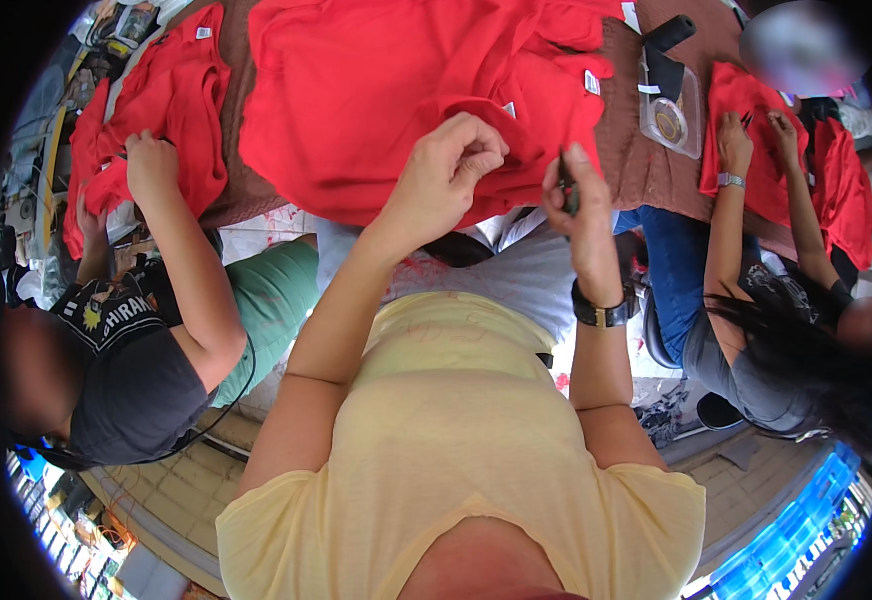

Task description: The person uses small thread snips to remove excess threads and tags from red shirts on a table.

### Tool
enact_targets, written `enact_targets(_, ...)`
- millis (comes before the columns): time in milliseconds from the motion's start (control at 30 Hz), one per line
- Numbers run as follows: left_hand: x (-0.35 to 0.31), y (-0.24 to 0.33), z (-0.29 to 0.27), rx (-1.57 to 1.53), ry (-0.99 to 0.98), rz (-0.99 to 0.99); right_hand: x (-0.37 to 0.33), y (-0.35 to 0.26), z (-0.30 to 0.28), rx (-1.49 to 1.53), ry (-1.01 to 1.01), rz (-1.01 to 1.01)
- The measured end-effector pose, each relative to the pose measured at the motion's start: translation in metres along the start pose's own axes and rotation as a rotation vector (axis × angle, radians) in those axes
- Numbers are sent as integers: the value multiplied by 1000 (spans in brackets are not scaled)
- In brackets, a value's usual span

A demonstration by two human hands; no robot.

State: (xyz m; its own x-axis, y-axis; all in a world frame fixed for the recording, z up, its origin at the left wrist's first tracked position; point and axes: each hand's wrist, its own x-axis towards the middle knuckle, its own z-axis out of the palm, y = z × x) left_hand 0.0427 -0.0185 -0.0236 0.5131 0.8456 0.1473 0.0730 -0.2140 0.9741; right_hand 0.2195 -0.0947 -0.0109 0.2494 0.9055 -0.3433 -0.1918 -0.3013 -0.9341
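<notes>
The left hand (442, 175) curls its fingers over a rumpled, bright red fabric garment (356, 120); whether they pinch anything cannot be told. The right hand (584, 205) grips a small, dark handheld tool (568, 187) near the garment's edge. The garment lies spread on a brown cloth-covered table (621, 150); work appears under way, its finished and remaining portions indistinguishable.

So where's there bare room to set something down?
Brown cloth is bare just nearside of the clear container, between the middle red garment and right red garment; a narrow strip separates the middle one from the left red garment. It's crowded around the left hand and right hand.
</notes>
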Motion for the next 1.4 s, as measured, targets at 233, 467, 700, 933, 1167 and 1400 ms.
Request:
enact_targets(233, 4, -1, 5, 136, 34, -41, 22, 4, -14, -371, 103, -499)
enact_targets(467, 9, -20, 37, 11, 240, -4, 43, 22, -10, -266, -63, -326)
enact_targets(700, 22, -48, 44, -334, 304, -162, 46, 33, -6, -147, -33, -360)
enact_targets(933, 22, -49, 49, -413, 335, -172, 44, 30, -3, -306, 289, -449)
enact_targets(1167, 18, -42, 52, -416, 342, -191, -1, 11, 23, 229, -161, 37)
enact_targets(1400, 15, -26, 50, -490, 299, -278, 11, 23, 22, 196, -184, 69)
